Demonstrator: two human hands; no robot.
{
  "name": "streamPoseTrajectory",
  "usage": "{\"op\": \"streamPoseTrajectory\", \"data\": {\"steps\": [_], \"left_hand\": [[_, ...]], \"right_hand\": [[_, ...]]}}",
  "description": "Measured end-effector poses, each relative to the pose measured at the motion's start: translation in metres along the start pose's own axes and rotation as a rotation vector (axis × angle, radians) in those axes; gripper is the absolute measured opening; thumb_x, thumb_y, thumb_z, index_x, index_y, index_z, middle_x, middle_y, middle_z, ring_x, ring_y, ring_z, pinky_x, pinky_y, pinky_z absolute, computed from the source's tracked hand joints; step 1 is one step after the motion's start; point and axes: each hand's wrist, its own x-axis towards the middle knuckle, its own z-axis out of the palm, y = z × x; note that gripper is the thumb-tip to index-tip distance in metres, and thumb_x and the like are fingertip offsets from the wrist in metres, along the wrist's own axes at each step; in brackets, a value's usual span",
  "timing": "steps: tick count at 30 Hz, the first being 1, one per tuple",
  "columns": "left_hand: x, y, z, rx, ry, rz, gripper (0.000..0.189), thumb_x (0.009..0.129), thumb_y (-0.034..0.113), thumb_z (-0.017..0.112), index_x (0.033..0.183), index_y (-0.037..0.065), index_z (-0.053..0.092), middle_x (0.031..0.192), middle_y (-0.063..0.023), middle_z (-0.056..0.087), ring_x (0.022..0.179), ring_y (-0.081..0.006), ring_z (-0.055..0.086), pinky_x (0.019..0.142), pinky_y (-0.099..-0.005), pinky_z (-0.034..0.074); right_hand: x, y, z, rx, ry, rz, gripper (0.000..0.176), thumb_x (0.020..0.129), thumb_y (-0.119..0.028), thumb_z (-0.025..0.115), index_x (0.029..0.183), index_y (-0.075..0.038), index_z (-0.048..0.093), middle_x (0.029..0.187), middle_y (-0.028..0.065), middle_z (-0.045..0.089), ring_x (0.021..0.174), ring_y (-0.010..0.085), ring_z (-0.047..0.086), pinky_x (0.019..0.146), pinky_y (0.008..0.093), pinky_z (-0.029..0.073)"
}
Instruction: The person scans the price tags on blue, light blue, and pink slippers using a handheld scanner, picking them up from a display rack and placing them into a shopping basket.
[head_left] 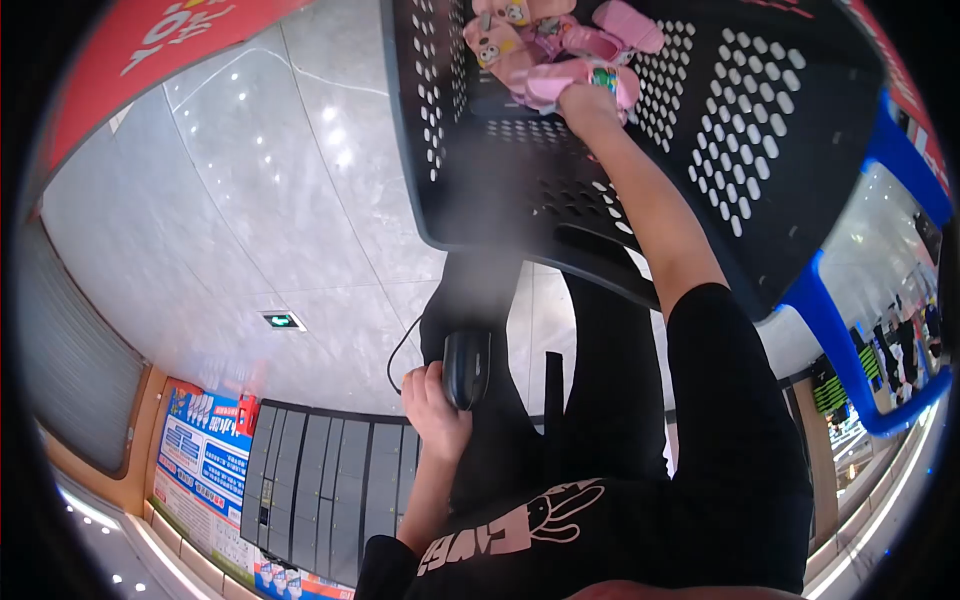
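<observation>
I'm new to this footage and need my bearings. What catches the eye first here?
The pile of pink items with cartoon faces stands out at the top, inside the black perforated basket, where the right hand reaches among them; its grip is hidden. At lower centre the left hand is closed around a black corded device.

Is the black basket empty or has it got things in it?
Not empty: pink items lie in the basket, right hand on one.

Shiny grey floor (250, 200) with small green sign (283, 320). Grey lockers (320, 490) beside blue poster (205, 460). Red banner (130, 60) top left. Shop racks (900, 350) far right.
</observation>
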Motion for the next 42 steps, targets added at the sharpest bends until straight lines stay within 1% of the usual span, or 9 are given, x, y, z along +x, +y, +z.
{"op": "streamPoseTrajectory", "data": {"steps": [3, 10, 16, 18, 23, 27, 32, 39, 42], "left_hand": [[-0.001, -0.003, 0.003, 0.002, -0.024, -0.016, 0.05, 0.064, 0.003, 0.059, 0.112, -0.007, 0.051, 0.097, -0.0237, 0.054, 0.09, -0.0445, 0.052, 0.081, -0.0514, 0.042], [-0.005, -0.005, 0.008, -0.03, 0.041, -0.04, 0.044, 0.067, 0.003, 0.06, 0.11, -0.002, 0.053, 0.095, -0.0184, 0.055, 0.088, -0.0393, 0.052, 0.079, -0.0482, 0.041], [-0.004, -0.005, 0.013, -0.037, 0.034, -0.101, 0.043, 0.069, 0.008, 0.063, 0.11, -0.001, 0.054, 0.098, -0.0197, 0.056, 0.09, -0.0408, 0.054, 0.081, -0.0486, 0.042], [-0.004, -0.005, 0.015, -0.044, 0.018, -0.116, 0.044, 0.069, 0.01, 0.064, 0.11, -0.001, 0.054, 0.099, -0.0199, 0.056, 0.092, -0.0413, 0.054, 0.083, -0.0489, 0.043], [0.0, -0.004, 0.012, -0.035, 0.038, -0.106, 0.044, 0.071, 0.011, 0.065, 0.111, -0.001, 0.053, 0.099, -0.0201, 0.057, 0.092, -0.0411, 0.054, 0.084, -0.05, 0.043], [0.001, -0.001, 0.008, -0.043, 0.024, -0.094, 0.043, 0.072, 0.011, 0.064, 0.111, -0.001, 0.053, 0.1, -0.0202, 0.057, 0.093, -0.0411, 0.054, 0.084, -0.0497, 0.043], [0.002, 0.004, 0.008, -0.092, 0.018, -0.081, 0.04, 0.072, 0.009, 0.063, 0.11, -0.002, 0.053, 0.095, -0.0183, 0.056, 0.087, -0.0388, 0.053, 0.079, -0.0491, 0.042], [0.003, 0.017, 0.007, -0.081, 0.021, -0.118, 0.043, 0.069, 0.007, 0.067, 0.109, 0.0, 0.054, 0.092, -0.0174, 0.058, 0.089, -0.0398, 0.056, 0.079, -0.049, 0.044], [0.005, 0.018, 0.014, -0.193, -0.046, -0.297, 0.039, 0.074, 0.014, 0.071, 0.108, 0.0, 0.057, 0.094, -0.0192, 0.062, 0.092, -0.0414, 0.059, 0.08, -0.0494, 0.047]], "right_hand": [[-0.016, 0.019, 0.004, -0.01, 0.112, 0.077, 0.021, 0.083, -0.022, 0.064, 0.09, -0.006, 0.074, 0.104, 0.0188, 0.069, 0.094, 0.0324, 0.069, 0.081, 0.0453, 0.055], [-0.013, 0.047, 0.003, 0.097, 0.025, 0.017, 0.02, 0.086, -0.02, 0.06, 0.09, -0.007, 0.074, 0.1, 0.0196, 0.069, 0.096, 0.034, 0.068, 0.085, 0.0422, 0.053], [0.024, 0.037, 0.038, -0.429, -0.033, -0.043, 0.033, 0.09, -0.017, 0.054, 0.119, -0.007, 0.064, 0.123, 0.0141, 0.061, 0.098, 0.0308, 0.068, 0.074, 0.0679, 0.051], [0.02, 0.025, 0.024, -0.501, -0.046, -0.006, 0.03, 0.09, -0.018, 0.053, 0.115, -0.005, 0.066, 0.119, 0.0167, 0.062, 0.099, 0.0324, 0.068, 0.074, 0.0643, 0.053], [0.035, 0.034, 0.025, -0.425, 0.076, -0.037, 0.023, 0.086, -0.016, 0.058, 0.101, -0.006, 0.072, 0.103, 0.0146, 0.07, 0.078, 0.0291, 0.073, 0.051, 0.0525, 0.055], [0.029, 0.032, 0.01, -0.363, 0.097, -0.09, 0.018, 0.082, -0.014, 0.058, 0.09, -0.01, 0.074, 0.085, 0.0133, 0.072, 0.078, 0.023, 0.073, 0.055, 0.0422, 0.056], [-0.025, 0.016, -0.03, -0.379, 0.18, -0.226, 0.023, 0.085, -0.023, 0.057, 0.087, -0.005, 0.07, 0.086, 0.013, 0.071, 0.078, 0.0244, 0.071, 0.061, 0.0409, 0.057], [-0.174, -0.032, -0.148, 0.374, 0.463, -0.167, 0.022, 0.08, -0.027, 0.06, 0.084, -0.006, 0.062, 0.076, 0.0198, 0.066, 0.071, 0.0391, 0.066, 0.064, 0.0495, 0.052], [-0.264, -0.071, -0.217, 0.789, 0.22, -0.041, 0.026, 0.076, -0.016, 0.067, 0.098, -0.003, 0.062, 0.091, 0.0214, 0.068, 0.088, 0.0382, 0.067, 0.077, 0.0449, 0.052]]}}
